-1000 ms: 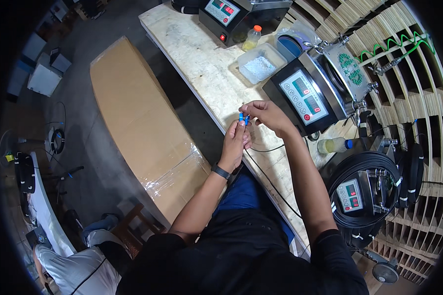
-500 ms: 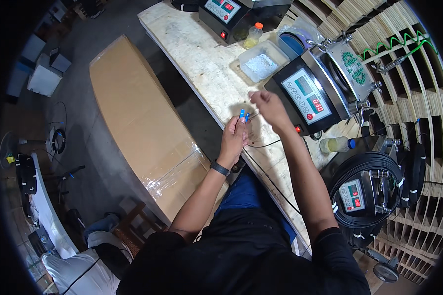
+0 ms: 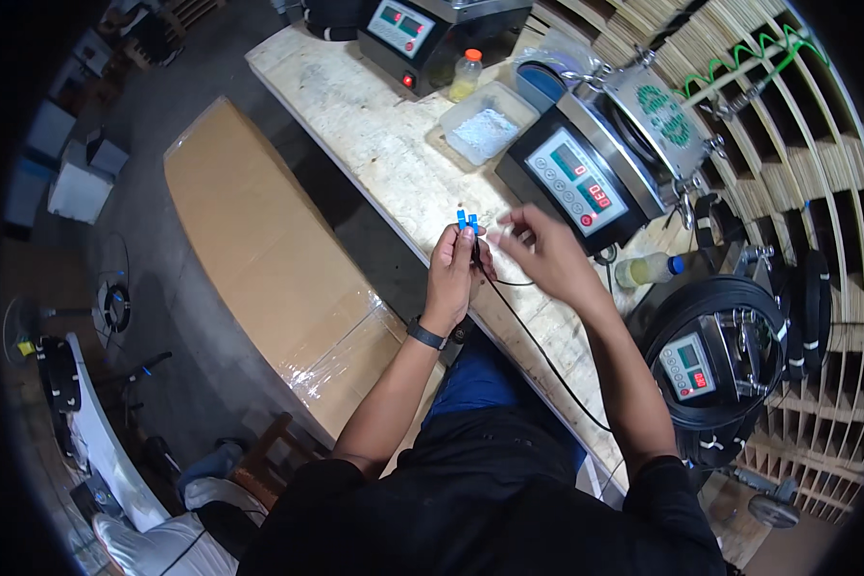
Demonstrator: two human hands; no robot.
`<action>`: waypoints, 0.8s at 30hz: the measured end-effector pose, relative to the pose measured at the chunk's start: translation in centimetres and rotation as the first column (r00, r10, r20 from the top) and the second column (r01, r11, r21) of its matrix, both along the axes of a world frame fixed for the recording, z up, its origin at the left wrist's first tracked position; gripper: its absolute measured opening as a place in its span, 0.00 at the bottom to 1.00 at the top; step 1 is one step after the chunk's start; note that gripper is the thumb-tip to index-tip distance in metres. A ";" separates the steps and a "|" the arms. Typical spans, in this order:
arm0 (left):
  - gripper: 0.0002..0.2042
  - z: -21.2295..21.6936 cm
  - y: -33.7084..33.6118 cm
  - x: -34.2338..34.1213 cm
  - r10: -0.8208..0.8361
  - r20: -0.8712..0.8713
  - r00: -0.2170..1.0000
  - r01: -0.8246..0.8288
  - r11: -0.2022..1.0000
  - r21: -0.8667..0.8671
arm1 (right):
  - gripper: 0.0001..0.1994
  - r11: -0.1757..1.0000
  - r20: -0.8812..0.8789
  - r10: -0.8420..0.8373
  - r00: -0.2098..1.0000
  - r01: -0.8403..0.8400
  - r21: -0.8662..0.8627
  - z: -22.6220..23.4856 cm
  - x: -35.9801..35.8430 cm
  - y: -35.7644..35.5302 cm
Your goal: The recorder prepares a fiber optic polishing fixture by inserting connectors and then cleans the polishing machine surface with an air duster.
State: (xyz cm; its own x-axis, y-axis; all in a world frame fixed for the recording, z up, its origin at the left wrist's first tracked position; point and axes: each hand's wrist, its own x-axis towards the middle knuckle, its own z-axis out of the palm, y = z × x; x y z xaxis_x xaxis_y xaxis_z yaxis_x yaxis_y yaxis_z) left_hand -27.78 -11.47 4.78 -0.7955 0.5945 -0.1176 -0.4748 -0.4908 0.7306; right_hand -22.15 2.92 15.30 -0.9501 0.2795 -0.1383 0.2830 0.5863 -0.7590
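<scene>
The left hand (image 3: 448,278), a dark band on its wrist, pinches 2 small blue plastic connectors (image 3: 462,220) between thumb and fingers; they stand side by side, oblong and smooth, just above its thumb tip, over the front edge of the bench. A thin, flexible black cable (image 3: 542,350) leaves this hand and slants down to the right. Farther back, a clear bottle (image 3: 466,79) with an orange cap and yellowish contents stands near a translucent rectangular plastic tub (image 3: 511,104) with white, grainy contents. The right hand (image 3: 549,252) is bare and blurred, just to the right of the connectors and apart from them, thumb and forefinger parted. Beyond it sits a black-cased polishing machine (image 3: 547,149) with a metal upper part and a round disc of green dots; a blue-capped bottle (image 3: 648,270) lies near its right end, and a glossy black cable coil (image 3: 706,290) encircles a lit control panel. The workbench (image 3: 384,134) is pale, stained wood. Around it, left to right, are a grey floor (image 3: 178,269), a seated person in light trousers (image 3: 158,547), a long brown cardboard carton (image 3: 259,240) with shiny film at its near end, and a slatted plywood rack (image 3: 797,173).
</scene>
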 end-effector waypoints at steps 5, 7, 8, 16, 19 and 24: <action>0.12 6.1 2.3 3.6 -0.092 -0.267 0.959 0.081 0.995 -0.052 | 0.26 0.898 -0.047 0.150 0.988 -0.117 0.424 7.7 8.8 -2.1; 0.11 8.8 3.8 5.4 -0.090 -0.391 0.916 0.075 0.996 -0.054 | 0.22 0.805 -0.024 0.152 0.988 -0.110 0.583 10.2 11.2 -1.8; 0.11 10.5 4.3 6.0 -0.111 -0.421 0.900 0.118 0.993 -0.010 | 0.20 0.773 -0.013 0.144 0.990 -0.104 0.625 11.6 12.4 -1.7; 0.12 21.7 10.6 10.5 -0.158 -0.870 0.466 0.175 0.981 -0.085 | 0.17 0.845 -0.268 -0.191 0.944 0.297 0.445 21.2 27.5 2.4; 0.13 24.7 13.4 10.6 -0.162 -0.934 0.319 0.090 0.986 -0.140 | 0.19 0.774 -0.368 -0.403 0.838 0.527 0.352 23.6 35.6 5.2; 0.14 26.8 19.6 11.1 -0.137 -0.944 0.301 0.196 0.977 -0.079 | 0.16 0.605 -0.559 -0.650 0.515 0.796 0.031 20.9 46.3 9.6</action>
State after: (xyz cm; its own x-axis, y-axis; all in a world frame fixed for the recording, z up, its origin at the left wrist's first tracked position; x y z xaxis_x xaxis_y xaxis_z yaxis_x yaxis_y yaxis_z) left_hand -16.71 8.10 31.54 -0.2327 0.7089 0.6658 0.4425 -0.5325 0.7216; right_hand 24.10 12.53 36.20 -0.3112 0.8501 0.4249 0.3708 0.5203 -0.7693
